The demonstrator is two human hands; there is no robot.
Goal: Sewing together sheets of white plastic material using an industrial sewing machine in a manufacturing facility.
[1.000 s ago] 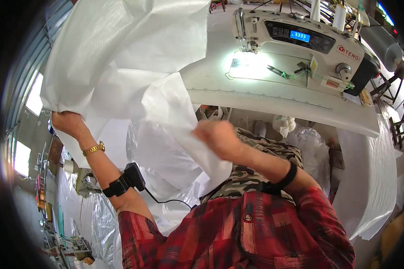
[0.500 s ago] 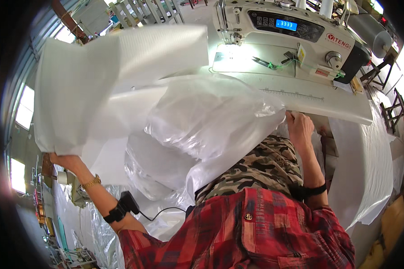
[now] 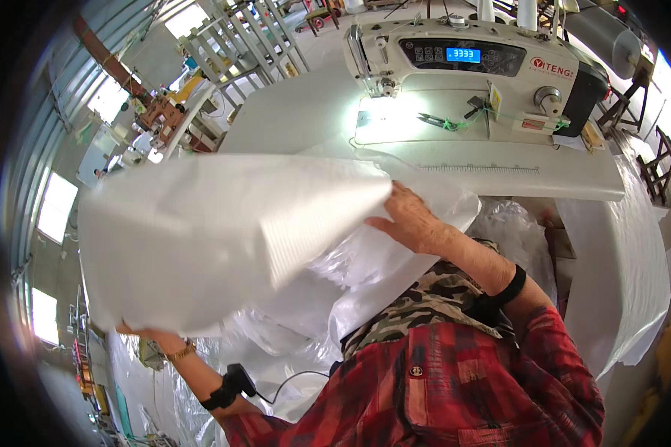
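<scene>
I seem to be straightening the white sheet [image 3: 186, 246] between my hands, right hand [image 3: 414, 220] thumb-spread at its corner, left hand [image 3: 139, 331] too hidden to tell its grip, which calls for a surer right pinch.

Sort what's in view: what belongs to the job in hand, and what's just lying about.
Seems part of the job:
white sheet
left hand, gripping its lower edge
right hand, at its right end
sewing machine, probably, with its light on

Apparently just lying about:
dark snips on the worktable
clear plastic bundle
</scene>
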